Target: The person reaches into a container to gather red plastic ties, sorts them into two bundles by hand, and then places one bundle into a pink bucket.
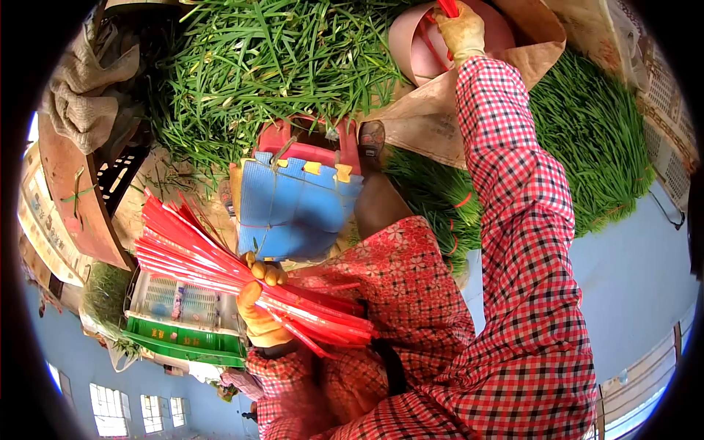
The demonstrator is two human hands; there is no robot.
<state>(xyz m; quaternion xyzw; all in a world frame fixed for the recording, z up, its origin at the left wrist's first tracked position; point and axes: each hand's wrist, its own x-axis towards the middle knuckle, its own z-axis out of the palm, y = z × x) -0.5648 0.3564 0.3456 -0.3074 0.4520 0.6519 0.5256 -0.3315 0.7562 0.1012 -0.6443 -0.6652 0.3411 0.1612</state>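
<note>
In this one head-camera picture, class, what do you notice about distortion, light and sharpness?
Head view: strong fisheye bending, black corners around a round image; bright even daylight, few hard shadows; the red strips in the left hand and the green leaves look sharp; the right hand sits near the warped top edge.

The left hand point(260, 308) is clenched near the body, while the right hand point(462, 29) reaches far forward, arm outstretched.

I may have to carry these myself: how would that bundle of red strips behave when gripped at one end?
The red strips look thin and flat, so probably light and bendy. Past the gloved left hand they fan apart, so loose ends would likely splay or slip out unless squeezed tight. The right hand holds a red piece at a pink container.
</note>
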